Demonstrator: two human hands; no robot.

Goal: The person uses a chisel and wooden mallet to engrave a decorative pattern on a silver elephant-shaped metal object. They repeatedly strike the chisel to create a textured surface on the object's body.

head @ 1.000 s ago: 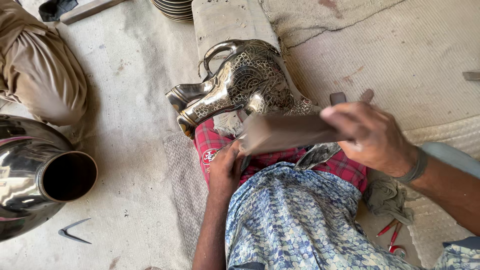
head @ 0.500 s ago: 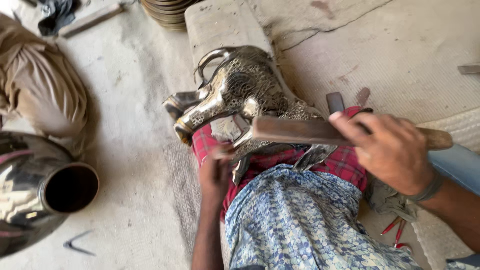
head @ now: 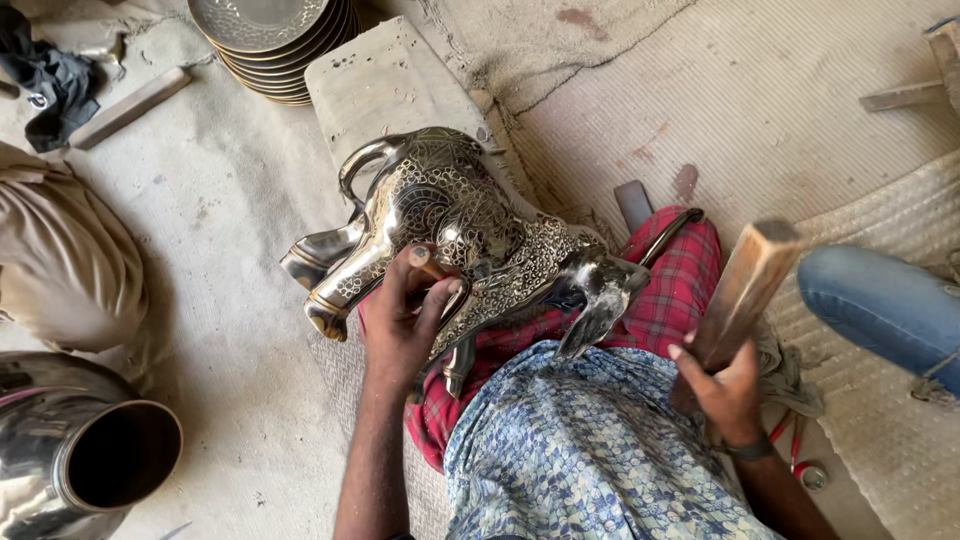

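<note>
Left hand [head: 405,325]: clenched around a thin punch [head: 432,268], tip set against the flank of the metal animal [head: 450,225]. Thumb and fingers wrapped close; punch mostly hidden, only its upper end visible above the fingers.

Right hand [head: 722,385]: clenched around the lower end of a wooden mallet [head: 745,285]. Mallet raised and tilted, upper end pointing up and to the right, well apart from the punch.

Metal animal: engraved silver-coloured figure, lying on its side across the lap, on a red checked cloth [head: 665,300]. Head end toward the left, over the floor [head: 230,250]; legs [head: 598,300] pointing toward the body. Dense pattern over the flank, plain polished metal on the legs.

Surroundings:
- Stone block [head: 385,85] on the floor just beyond the figure.
- Stack of metal plates [head: 265,40] at the top edge, left of centre, just beside the block.
- Wooden stick [head: 130,105] and dark cloth [head: 45,65] at the top left corner.
- Large polished vessel [head: 75,455] at the bottom left corner, mouth open toward the right.
- Another person's knee in beige cloth [head: 65,260] at the left edge.
- Leg in blue jeans [head: 885,310] at the right edge, resting on a woven mat [head: 800,110].
- Red-handled pliers [head: 790,445] on the floor behind the right wrist.
</note>
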